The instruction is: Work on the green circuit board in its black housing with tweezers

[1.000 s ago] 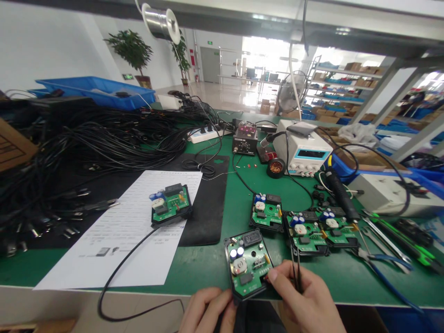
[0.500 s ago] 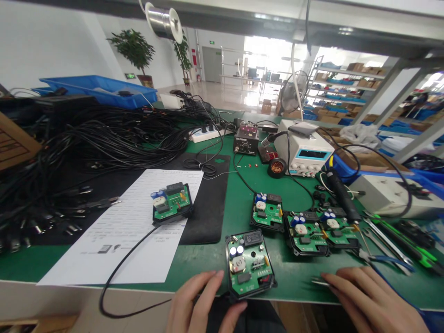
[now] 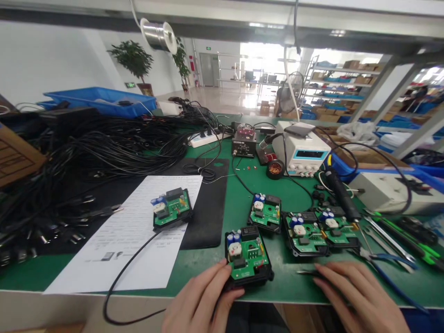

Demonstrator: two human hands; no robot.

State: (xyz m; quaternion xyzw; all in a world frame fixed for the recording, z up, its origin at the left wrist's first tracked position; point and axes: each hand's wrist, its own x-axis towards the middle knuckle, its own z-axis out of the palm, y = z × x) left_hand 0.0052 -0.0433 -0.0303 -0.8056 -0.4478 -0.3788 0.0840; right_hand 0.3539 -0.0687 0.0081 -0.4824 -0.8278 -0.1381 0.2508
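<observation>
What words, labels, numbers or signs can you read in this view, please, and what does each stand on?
None can be read for certain.
Printed sheet: lines of text, too small.
Soldering station: white label, blurred.
Bench power supply: display blank or unreadable.
Green wall signs: blurred.
Circuit board at the left hand: markings too small.

No text could be read. The printed sheet (image 3: 128,236) on the counter (image 3: 208,263) carried lines too small to make out. The green door sign (image 3: 208,48) was blurred.
</observation>
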